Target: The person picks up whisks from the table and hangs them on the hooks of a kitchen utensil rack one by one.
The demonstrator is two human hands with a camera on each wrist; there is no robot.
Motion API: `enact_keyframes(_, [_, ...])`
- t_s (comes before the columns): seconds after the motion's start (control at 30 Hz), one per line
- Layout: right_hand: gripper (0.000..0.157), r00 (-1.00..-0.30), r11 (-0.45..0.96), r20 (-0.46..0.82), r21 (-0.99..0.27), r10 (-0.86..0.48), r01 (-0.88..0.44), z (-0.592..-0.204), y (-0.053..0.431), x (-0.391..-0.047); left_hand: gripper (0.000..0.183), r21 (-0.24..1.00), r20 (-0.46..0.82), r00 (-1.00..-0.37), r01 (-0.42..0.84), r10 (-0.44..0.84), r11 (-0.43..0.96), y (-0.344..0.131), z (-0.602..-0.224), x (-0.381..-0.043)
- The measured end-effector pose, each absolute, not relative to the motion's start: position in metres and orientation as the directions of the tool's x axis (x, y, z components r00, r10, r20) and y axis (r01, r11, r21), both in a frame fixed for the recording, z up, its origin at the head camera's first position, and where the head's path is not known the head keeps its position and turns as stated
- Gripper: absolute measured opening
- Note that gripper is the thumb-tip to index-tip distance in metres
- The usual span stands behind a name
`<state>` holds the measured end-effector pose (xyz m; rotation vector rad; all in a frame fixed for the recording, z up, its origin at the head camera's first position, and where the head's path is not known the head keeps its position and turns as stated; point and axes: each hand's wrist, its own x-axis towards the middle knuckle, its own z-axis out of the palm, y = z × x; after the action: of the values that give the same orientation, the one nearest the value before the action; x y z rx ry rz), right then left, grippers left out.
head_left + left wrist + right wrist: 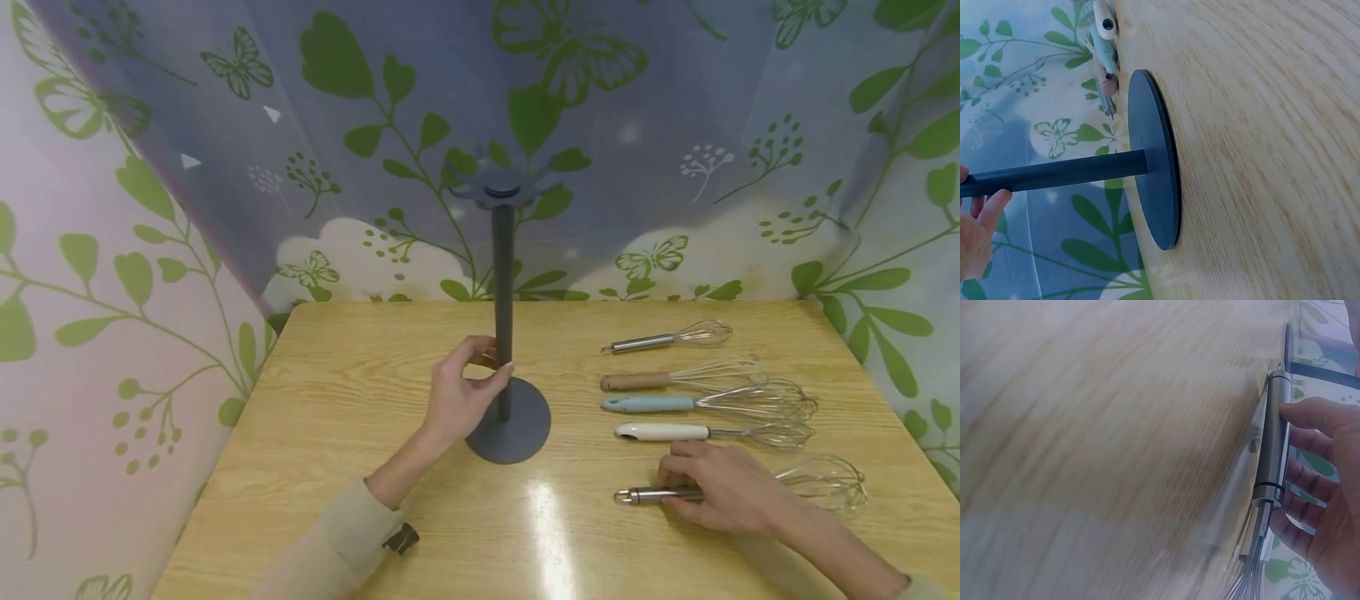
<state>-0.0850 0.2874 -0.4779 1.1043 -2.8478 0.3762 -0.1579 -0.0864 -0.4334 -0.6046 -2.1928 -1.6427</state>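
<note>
My left hand (459,400) holds the dark pole (503,283) of an upright utensil stand between thumb and fingers, low down. The stand's round base (1152,162) rests flat on the table, and a ring of hooks (502,190) tops the pole. At the front right, my right hand (731,489) grips the steel handle (1274,434) of a wire whisk, with the thumb on one side and fingers on the other. Its wire loops (828,483) point right, partly behind the wrist.
Beyond the right hand lie a white-handled whisk (663,432), a blue-handled whisk (648,404), a wooden-handled whisk (636,381) and a small steel whisk (643,342), roughly parallel. A patterned curtain (420,183) borders the wooden table (337,375).
</note>
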Motion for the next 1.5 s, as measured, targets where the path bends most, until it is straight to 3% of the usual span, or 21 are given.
enact_keyframes(0.5, [0.025,-0.718,0.695,0.201,-0.179,-0.667,-0.696,-0.479,0.286,-0.085,0.025,0.814,0.508,-0.848,0.531,0.152,0.237,-0.086,-0.433,-0.158])
enact_keyframes(0.9, [0.024,-0.717,0.695,0.197,-0.177,-0.668,-0.697,-0.479,0.285,-0.086,0.036,0.781,0.500,-0.856,0.511,0.130,0.360,-0.102,-0.407,-0.160])
enact_keyframes(1.3, [0.024,-0.713,0.693,0.195,-0.169,-0.674,-0.701,-0.482,0.283,-0.086,0.038,0.671,0.590,-0.788,0.600,0.178,0.436,-0.124,-0.359,-0.165])
enact_keyframes(1.5, [0.023,-0.713,0.690,0.191,-0.177,-0.675,-0.701,-0.482,0.282,-0.085,0.038,0.568,0.666,-0.711,0.679,0.224,0.466,-0.130,-0.332,-0.169])
